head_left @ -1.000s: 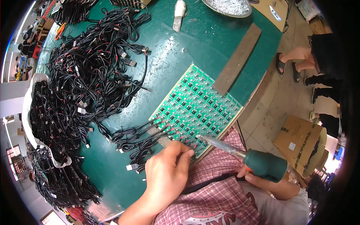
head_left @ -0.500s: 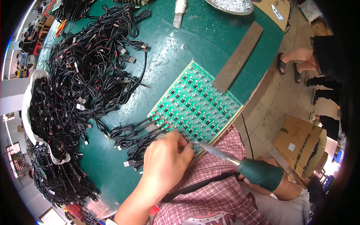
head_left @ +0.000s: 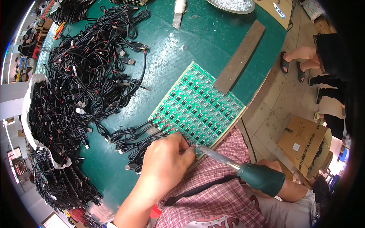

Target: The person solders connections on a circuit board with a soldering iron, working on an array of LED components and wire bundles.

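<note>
A green circuit board panel [head_left: 197, 106] with rows of small parts lies on the table's near side. My left hand [head_left: 165, 161] rests at its lower left edge, thumb and forefinger pinched on a cable's wire end, mostly hidden by the fingers. My right hand [head_left: 274, 166] grips the dark green handle of a soldering iron [head_left: 260, 178]. Its grey tip meets the board right beside my left fingertips. Several black USB cables [head_left: 131, 146] run to the panel's left edge, their red wire ends on the board. A flat brown bar [head_left: 241, 57] lies across the panel's far right edge.
A large heap of black USB cables [head_left: 91, 64] covers the table's left side, with more in a white-rimmed bag [head_left: 28, 102]. A knife [head_left: 177, 17] and a metal dish [head_left: 234, 5] lie at the back. On the floor at right are a cardboard box [head_left: 302, 142] and other people's legs [head_left: 304, 55].
The view has shifted slightly. Both hands keep nearly the same place, with the soldering iron's tip still at the board beside my left fingers.
</note>
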